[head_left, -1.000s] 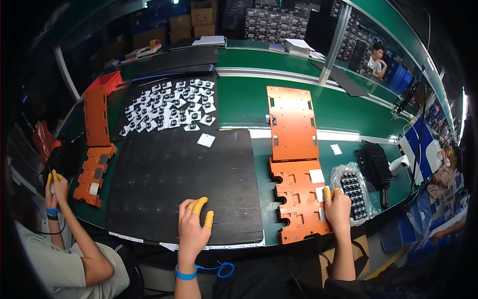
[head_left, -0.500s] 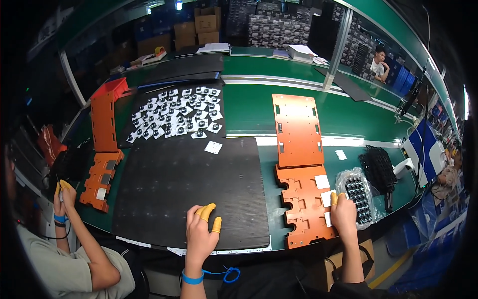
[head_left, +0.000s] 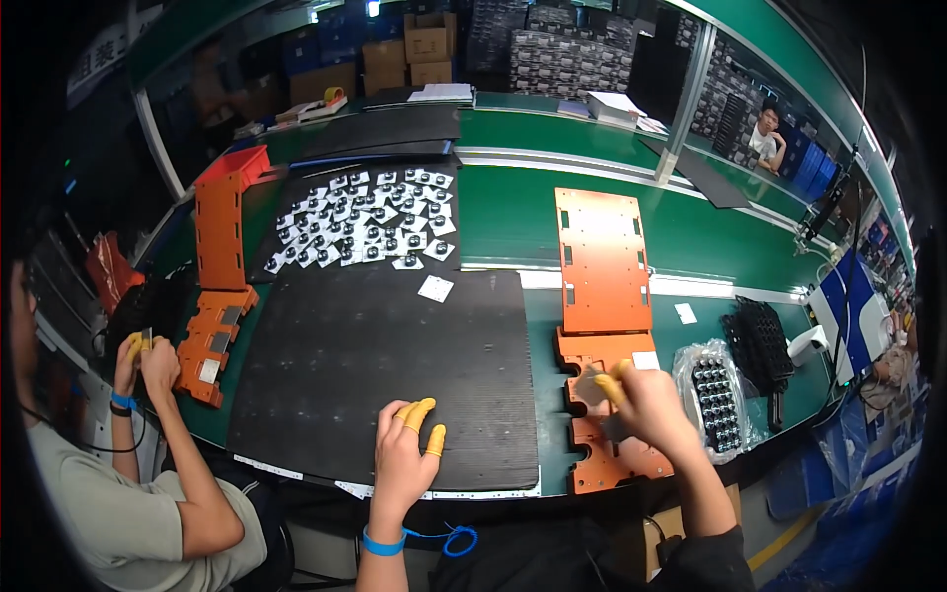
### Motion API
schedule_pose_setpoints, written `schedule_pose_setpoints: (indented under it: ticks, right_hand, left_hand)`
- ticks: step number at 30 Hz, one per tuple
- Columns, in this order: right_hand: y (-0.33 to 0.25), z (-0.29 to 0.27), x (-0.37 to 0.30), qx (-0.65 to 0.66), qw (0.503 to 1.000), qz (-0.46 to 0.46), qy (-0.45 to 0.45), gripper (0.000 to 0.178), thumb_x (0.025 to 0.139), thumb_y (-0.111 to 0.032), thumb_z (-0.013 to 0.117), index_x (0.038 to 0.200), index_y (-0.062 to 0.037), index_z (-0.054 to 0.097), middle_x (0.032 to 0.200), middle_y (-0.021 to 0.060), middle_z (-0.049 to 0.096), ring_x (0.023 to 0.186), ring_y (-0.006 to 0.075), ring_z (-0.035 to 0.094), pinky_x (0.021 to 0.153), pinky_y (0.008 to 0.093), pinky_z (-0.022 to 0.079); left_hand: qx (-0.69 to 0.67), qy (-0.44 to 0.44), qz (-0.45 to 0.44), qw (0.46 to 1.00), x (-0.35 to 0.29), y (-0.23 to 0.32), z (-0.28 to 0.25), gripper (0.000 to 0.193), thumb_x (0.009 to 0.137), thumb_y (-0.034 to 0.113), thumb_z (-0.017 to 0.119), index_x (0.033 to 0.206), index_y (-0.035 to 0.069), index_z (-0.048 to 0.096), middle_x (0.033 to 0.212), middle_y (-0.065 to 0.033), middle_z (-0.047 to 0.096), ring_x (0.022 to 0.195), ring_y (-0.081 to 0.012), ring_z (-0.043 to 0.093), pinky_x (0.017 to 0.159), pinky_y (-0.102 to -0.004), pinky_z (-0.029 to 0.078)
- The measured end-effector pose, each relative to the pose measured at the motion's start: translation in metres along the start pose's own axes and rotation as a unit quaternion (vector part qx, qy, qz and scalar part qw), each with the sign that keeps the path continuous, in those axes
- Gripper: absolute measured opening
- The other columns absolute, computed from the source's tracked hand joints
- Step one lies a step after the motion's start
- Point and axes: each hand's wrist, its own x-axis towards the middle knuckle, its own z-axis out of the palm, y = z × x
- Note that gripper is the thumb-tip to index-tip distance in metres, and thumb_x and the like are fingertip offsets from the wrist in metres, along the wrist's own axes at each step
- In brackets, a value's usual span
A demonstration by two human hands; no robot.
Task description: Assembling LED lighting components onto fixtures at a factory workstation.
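Observation:
My left hand (head_left: 402,456), in yellow finger cots, rests on the front part of the black corrugated sheet (head_left: 375,365). Its fingers are apart and hold nothing. My right hand (head_left: 651,407), blurred by motion, is over the lower block of the orange hinged fixture (head_left: 590,459). Between its fingertips is a small square board (head_left: 589,386), greyish in this light. Just below the fingers, a second greyish piece (head_left: 615,428) shows; whether it is held or lying in the fixture is unclear. One white square board (head_left: 644,361) lies on the fixture beyond the hand.
A tray of black lens parts (head_left: 717,405) in clear plastic lies right of the fixture. Many white boards with black lenses (head_left: 365,219) cover the far mat; a lone white board (head_left: 435,288) lies nearer. At left, a co-worker's hands (head_left: 148,363) work beside another orange fixture (head_left: 207,345).
My right hand has moved left across the fixture, lifting a square board off it. My left hand stays put on the sheet. The whole view has shifted slightly.

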Motion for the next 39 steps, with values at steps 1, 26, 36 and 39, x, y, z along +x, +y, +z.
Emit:
schedule_pose_setpoints:
  ticks: [1,26,36,39]
  right_hand:
    - [-0.015,0.004,0.01,0.029,0.999,-0.032,-0.003,0.022,0.09,-0.024,0.067,0.092,-0.0037,0.06,0.067,0.0169,0.064,0.063,0.037,0.065,0.055,0.0432,0.051]
    - [-0.062,0.057,0.046,0.145,0.874,-0.43,-0.172,0.026,0.078,-0.006,0.067,0.103,0.0001,0.061,0.095,0.011,0.059,0.086,0.0256,0.06,0.066,0.0357,0.055]
    - [-0.055,0.083,0.158,-0.019,0.929,-0.358,0.096,0.016,0.077,-0.003,0.066,0.09,-0.0027,0.057,0.083,0.0106,0.055,0.078,0.0287,0.056,0.064,0.0373,0.05]
    - [-0.046,0.109,0.215,-0.086,0.938,-0.319,0.104,0.007,0.079,-0.005,0.059,0.084,-0.0026,0.057,0.087,0.0101,0.058,0.084,0.0276,0.058,0.068,0.0369,0.053]
  left_hand:
    - [0.001,0.001,-0.001,1.0,0.0,0.0,0.0,0.036,0.081,0.006,0.069,0.114,-0.007,0.063,0.108,-0.0192,0.063,0.117,-0.0342,0.051,0.097,-0.0416,0.045]
    - [-0.136,0.064,-0.053,0.987,-0.003,-0.008,0.002,0.017,0.082,-0.005,0.065,0.098,-0.006,0.061,0.097,-0.0191,0.064,0.086,-0.0361,0.064,0.078,-0.0369,0.051]
    - [-0.111,0.063,-0.031,0.991,-0.002,-0.015,0.0,0.015,0.083,-0.002,0.067,0.097,-0.005,0.061,0.098,-0.018,0.064,0.086,-0.0344,0.064,0.078,-0.0364,0.052]
    - [-0.127,0.051,-0.05,0.989,0.0,-0.01,-0.001,0.016,0.082,-0.002,0.067,0.096,-0.005,0.061,0.098,-0.0174,0.064,0.086,-0.0336,0.065,0.078,-0.0361,0.052]
